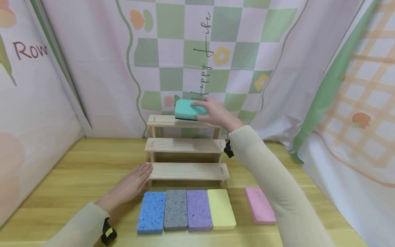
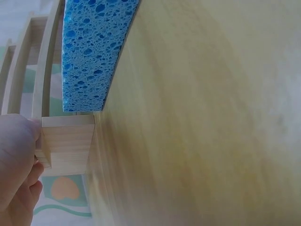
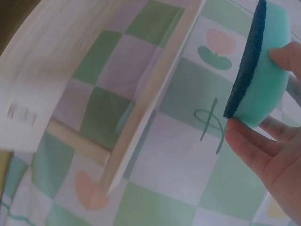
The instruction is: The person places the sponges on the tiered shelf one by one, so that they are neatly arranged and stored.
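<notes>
My right hand (image 1: 216,111) grips a turquoise sponge (image 1: 186,109) with a dark scouring layer on its underside. It is held over the top board of a three-step wooden rack (image 1: 185,145). The right wrist view shows thumb and fingers on opposite sides of the sponge (image 3: 270,70), with a gap between it and the rack's top edge (image 3: 150,94). Low on the left, my left hand (image 1: 131,183) holds the left end of the bottom board. Seen from the left wrist, its fingers (image 2: 33,181) wrap that board end (image 2: 66,141), close to the blue sponge (image 2: 94,56).
In front of the rack, a blue sponge (image 1: 151,212), a grey sponge (image 1: 176,210), a purple sponge (image 1: 199,210) and a yellow sponge (image 1: 221,209) lie side by side. A pink sponge (image 1: 260,206) lies apart, beside the right sleeve. Patterned curtains (image 1: 197,51) surround the wooden table (image 1: 77,171).
</notes>
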`<state>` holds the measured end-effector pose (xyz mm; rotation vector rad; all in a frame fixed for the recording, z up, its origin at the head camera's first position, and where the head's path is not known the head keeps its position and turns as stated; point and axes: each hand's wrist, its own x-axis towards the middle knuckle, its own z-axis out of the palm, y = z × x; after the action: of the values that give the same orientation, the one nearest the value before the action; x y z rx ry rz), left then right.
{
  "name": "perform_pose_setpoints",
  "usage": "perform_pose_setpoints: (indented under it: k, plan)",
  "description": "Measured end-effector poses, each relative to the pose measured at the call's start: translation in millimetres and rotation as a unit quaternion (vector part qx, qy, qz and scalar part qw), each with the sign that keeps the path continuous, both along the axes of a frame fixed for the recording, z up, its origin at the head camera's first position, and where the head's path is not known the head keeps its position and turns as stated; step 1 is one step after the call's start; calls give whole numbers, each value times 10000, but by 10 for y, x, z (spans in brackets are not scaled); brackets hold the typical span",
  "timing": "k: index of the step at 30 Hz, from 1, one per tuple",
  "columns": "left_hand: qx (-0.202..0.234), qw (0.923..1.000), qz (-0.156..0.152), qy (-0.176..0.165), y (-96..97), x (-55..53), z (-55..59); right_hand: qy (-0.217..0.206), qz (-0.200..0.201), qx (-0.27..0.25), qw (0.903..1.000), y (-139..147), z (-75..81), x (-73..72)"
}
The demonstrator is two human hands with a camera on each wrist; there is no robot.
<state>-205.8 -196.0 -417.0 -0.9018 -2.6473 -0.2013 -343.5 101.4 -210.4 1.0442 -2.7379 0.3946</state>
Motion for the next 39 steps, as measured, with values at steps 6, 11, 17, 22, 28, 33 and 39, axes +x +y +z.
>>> perform_pose_setpoints:
  k: [6,11,17,22,28,33,39]
  plan:
    - [10,10000,-28,-32,3,-2,8,-109,-33,-184,9998,-153,-55,-33]
    - [10,10000,-52,-30,8,-10,7,-315,-119,-430,9985,-241,-140,-65]
    - [-31,9999,-30,-101,13,-22,4,-365,-154,-532,9978,-332,-247,-120]
    - [-82,9999,0,-106,9,-20,11,-359,-166,-639,9972,-403,-297,-151]
    - [-53,10000,-8,-57,6,-21,16,-426,-278,-724,9961,-492,-354,-190]
    - [-67,10000,-32,-23,2,-27,9,-442,-248,-675,9964,-546,-399,-198]
    - [-47,10000,-29,-2,-7,-21,5,-431,-297,-661,9964,-583,-446,-224]
